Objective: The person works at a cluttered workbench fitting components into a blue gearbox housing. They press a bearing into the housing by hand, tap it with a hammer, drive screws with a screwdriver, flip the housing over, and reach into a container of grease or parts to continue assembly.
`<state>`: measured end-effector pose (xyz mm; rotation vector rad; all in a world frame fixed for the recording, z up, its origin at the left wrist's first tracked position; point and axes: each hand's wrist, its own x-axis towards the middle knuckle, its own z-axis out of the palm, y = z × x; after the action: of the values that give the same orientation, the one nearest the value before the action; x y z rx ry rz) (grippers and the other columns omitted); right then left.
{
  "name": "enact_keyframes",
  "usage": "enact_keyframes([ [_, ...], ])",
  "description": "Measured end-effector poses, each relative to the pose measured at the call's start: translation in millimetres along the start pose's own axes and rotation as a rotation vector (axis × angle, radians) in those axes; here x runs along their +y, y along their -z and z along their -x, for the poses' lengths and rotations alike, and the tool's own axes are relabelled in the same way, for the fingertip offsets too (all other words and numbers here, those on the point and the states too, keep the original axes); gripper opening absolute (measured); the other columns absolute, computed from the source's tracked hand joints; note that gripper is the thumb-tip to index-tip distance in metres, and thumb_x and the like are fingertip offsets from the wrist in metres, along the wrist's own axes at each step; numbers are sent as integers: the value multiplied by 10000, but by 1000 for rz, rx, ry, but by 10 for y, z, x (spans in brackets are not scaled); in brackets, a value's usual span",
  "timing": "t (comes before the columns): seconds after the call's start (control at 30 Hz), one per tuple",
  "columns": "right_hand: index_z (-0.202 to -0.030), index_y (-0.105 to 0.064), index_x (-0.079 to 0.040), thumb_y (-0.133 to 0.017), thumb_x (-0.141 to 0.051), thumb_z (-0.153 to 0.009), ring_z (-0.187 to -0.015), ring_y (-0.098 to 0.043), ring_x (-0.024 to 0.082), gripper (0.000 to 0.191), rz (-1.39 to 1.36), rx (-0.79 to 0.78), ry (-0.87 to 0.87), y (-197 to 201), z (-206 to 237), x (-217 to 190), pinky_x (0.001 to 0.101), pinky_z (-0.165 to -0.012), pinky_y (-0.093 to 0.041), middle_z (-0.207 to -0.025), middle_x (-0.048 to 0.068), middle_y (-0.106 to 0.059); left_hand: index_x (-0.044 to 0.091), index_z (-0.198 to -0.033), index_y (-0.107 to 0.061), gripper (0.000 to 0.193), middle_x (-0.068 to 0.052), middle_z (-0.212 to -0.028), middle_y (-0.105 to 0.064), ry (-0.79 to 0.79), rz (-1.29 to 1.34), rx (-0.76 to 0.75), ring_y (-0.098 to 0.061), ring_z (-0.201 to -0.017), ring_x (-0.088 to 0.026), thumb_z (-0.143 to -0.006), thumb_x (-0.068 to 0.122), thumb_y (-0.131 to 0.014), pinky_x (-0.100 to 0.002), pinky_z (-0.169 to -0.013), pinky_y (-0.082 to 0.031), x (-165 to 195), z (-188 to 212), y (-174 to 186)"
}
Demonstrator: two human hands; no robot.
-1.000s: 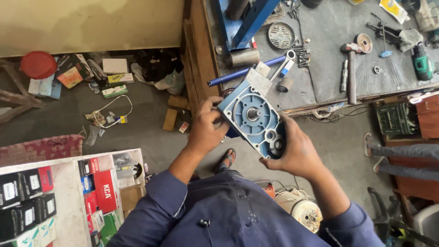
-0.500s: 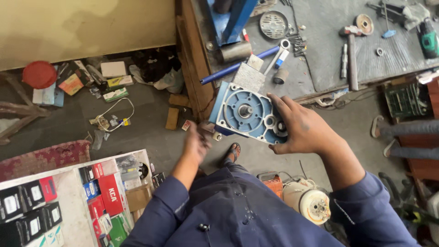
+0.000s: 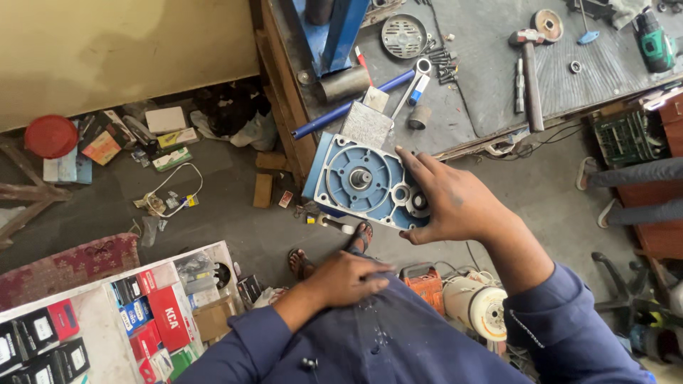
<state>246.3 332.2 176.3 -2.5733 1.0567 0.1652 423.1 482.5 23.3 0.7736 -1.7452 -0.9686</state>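
The left hand [image 3: 348, 279] lies flat and empty on the dark blue work shirt [image 3: 384, 341], fingers loosely spread. The right hand [image 3: 455, 206] alone has its grip closed on the lower right rim of the blue cast-metal gearbox housing [image 3: 363, 181], held in the air before the wooden tabletop [image 3: 455, 121]; a second hand under its left edge would likely steady so heavy a casting. Low left, a white shelf [image 3: 92, 313] carries small red, black and blue cartons [image 3: 171, 313]. On the floor beyond lie flat boxes [image 3: 165, 119] and a round red lid [image 3: 50, 135].
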Motion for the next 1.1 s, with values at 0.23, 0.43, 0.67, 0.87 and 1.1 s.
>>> enact_keyframes([
  [0.23,-1577,-258,-62,-868,-417,-470,-1016,-644,405,1313,-5,-56,-61,16,18,30,456,-830,-536,-1189,201,-576,78,-773,-567,505,-82,-687,-587,471,79,755,-540,-599,-212,-1082,473,-506,-338,-603,-430,-317,360,-206],
  [0.43,-1547,-279,-27,-892,-462,-466,-996,-642,414,1317,8,9,26,40,28,44,462,-819,-532,-1194,221,-572,101,-844,-570,582,-60,-776,-610,1200,1374,900,-550,-690,-198,-987,647,-431,-372,-643,-467,-1011,154,245],
  [0.67,-1554,-275,-20,-869,-512,-502,-981,-651,400,1304,5,-5,-15,4,46,3,460,-802,-531,-1152,211,-577,144,-1071,-626,230,-27,-924,-651,513,1062,1463,-610,-870,-155,-1040,357,-547,-324,-802,-482,-694,-60,1155],
  [0.87,-1560,-252,-9,-885,-563,-506,-964,-657,407,1349,-10,-3,-29,-41,62,6,469,-780,-537,-1158,217,-587,47,-1190,-544,136,-189,-1095,-716,171,266,942,-669,-988,-218,-1106,144,-498,-345,-920,-529,436,-225,443],
  [1.1,-1560,-249,0,-894,-524,-482,-951,-662,417,1361,-22,23,-12,-35,69,32,474,-767,-542,-1190,225,-586,13,-1240,-648,277,-140,-1208,-713,-74,-477,424,-695,-1110,-296,-972,77,-671,-393,-958,-572,808,-488,115],
])
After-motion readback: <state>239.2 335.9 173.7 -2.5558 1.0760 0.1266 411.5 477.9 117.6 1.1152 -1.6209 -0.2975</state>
